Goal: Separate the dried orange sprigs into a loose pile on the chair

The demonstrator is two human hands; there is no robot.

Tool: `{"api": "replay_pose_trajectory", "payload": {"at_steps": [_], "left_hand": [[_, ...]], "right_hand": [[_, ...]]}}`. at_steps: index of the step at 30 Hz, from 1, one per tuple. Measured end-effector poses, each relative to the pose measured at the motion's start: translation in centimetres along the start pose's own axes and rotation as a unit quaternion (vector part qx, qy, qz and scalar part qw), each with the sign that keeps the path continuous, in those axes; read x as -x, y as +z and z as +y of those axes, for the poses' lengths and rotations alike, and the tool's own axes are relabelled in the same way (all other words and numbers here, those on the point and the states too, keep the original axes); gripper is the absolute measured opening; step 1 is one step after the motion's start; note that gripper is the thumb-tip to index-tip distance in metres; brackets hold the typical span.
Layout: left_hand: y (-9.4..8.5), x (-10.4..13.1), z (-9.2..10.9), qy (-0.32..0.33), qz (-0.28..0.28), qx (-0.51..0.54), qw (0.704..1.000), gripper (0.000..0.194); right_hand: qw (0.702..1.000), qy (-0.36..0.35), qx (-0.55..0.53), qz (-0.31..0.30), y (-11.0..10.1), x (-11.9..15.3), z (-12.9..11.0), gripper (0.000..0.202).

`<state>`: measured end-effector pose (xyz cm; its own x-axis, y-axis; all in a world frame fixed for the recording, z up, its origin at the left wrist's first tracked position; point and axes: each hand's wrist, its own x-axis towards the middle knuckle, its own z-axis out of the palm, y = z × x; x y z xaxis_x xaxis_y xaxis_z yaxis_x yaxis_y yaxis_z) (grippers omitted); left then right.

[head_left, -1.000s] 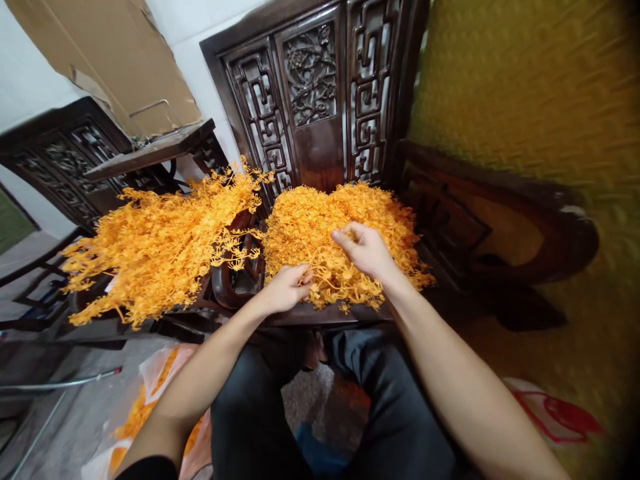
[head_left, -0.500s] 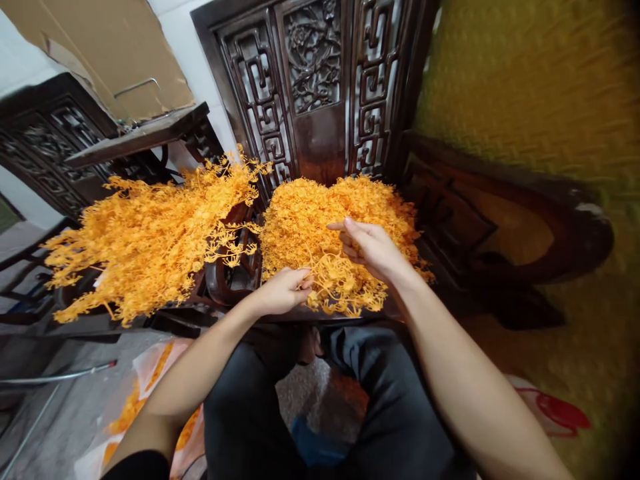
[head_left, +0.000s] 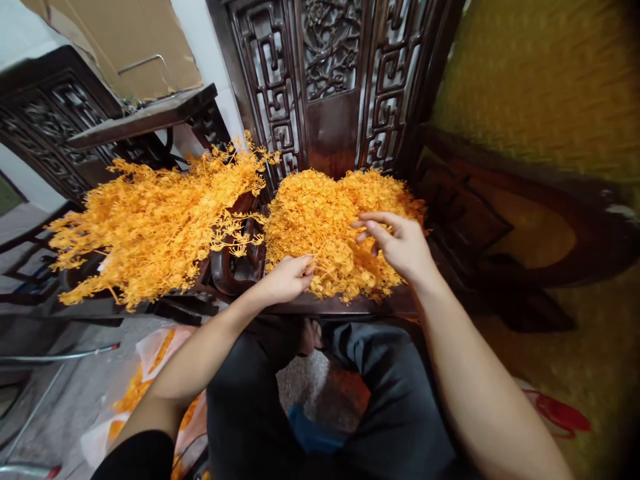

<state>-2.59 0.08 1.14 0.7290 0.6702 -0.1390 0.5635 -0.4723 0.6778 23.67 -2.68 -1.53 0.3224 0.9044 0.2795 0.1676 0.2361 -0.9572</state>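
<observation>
A large pile of orange artificial flowers (head_left: pixel 315 200) lies on the dark carved wooden seat in front of me. My left hand (head_left: pixel 290 279) is closed at the pile's front left, pinching the stem of an orange flower sprig (head_left: pixel 340 267) whose heads spread to the right. Over the right part of the pile, my right hand (head_left: pixel 400 243) is open, its fingers apart and pointing left, with nothing visible between them. Another big bunch of orange flowers (head_left: pixel 150 227) rests to the left, across the armrest area.
A carved wooden backrest (head_left: pixel 333 127) rises behind the pile. Cardboard (head_left: pixel 150 40) leans at the upper left, above a small wooden table (head_left: pixel 145 120). Plastic bags (head_left: pixel 155 353) with orange pieces lie on the floor at the left. A red item (head_left: pixel 563 413) is at the lower right.
My right hand has moved right and its fingers have spread. My left hand keeps its pinch on the sprig. The camera view has shifted slightly.
</observation>
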Motion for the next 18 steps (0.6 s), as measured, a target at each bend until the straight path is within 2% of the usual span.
{"api": "replay_pose_trajectory", "payload": {"at_steps": [1,3,5,7,9,12,15,18], "left_hand": [[0.0,-0.2,-0.1,-0.016,0.015,-0.011,1.000,0.019],[0.0,-0.5,-0.2,-0.040,0.048,-0.033,0.998,0.020],[0.1,-0.7,-0.3,-0.049,0.079,-0.052,0.994,0.022],[0.2,-0.8,-0.4,-0.055,0.100,-0.057,0.992,0.021],[0.4,-0.8,-0.4,-0.057,0.114,-0.057,0.990,0.020],[0.7,-0.7,-0.3,-0.037,0.124,-0.062,0.990,0.019],[0.9,-0.5,0.1,-0.017,0.110,-0.042,0.993,0.022],[0.9,0.0,0.5,-0.023,0.082,0.007,0.996,0.027]], "right_hand": [[0.999,-0.030,0.030,-0.021,0.7,0.7,-0.8,0.041],[0.987,-0.112,0.113,-0.022,2.1,1.7,-2.2,0.039],[0.960,-0.174,0.216,-0.034,3.3,2.1,-3.1,0.041],[0.930,-0.178,0.313,-0.068,4.6,2.3,-3.3,0.049],[0.908,-0.144,0.384,-0.091,6.0,2.5,-3.1,0.053],[0.902,-0.121,0.405,-0.088,7.5,2.7,-2.8,0.036],[0.932,-0.132,0.336,-0.033,6.9,1.7,-2.4,0.023],[0.952,-0.101,0.269,0.108,4.1,-0.8,-0.9,0.025]]}}
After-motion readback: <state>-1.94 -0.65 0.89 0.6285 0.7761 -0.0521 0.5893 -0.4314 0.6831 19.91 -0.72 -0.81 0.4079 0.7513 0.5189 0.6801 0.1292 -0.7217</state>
